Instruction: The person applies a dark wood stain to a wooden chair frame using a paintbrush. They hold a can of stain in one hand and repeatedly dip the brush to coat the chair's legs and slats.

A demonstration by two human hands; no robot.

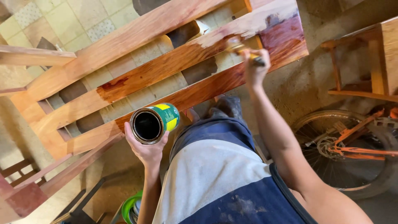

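A big wooden frame [137, 74] of long parallel rails fills the upper left and middle of the view, tilted so its rails run from the lower left up to the upper right. Much of its wood is pale and dry, while the end panel [282, 35] at the upper right corner and the lower rail [199, 93] shine dark reddish brown and wet. Through the gaps between the rails a tiled floor [74, 18] shows, and bare concrete ground [302, 83] lies to the right. An orange bicycle [352, 149] lies near the right edge, its wheel beside the person's right arm, and another piece of pale wooden furniture [385, 58] stands in the upper right corner above it. The person's shirt [219, 174], striped dark blue and grey, takes up the bottom centre. A dark red wooden piece [25, 195] sits in the lower left corner, and a green tub [130, 207] peeks out at the bottom edge beside the left forearm. The left hand [145, 147] is wrapped from below around an open can [154, 123] with a green and yellow label, held just beside the lower rail, its dark inside facing the camera. The right hand [255, 68] is closed around the handle of a paintbrush [240, 45], whose bristles rest on the frame where pale wood meets the wet panel.
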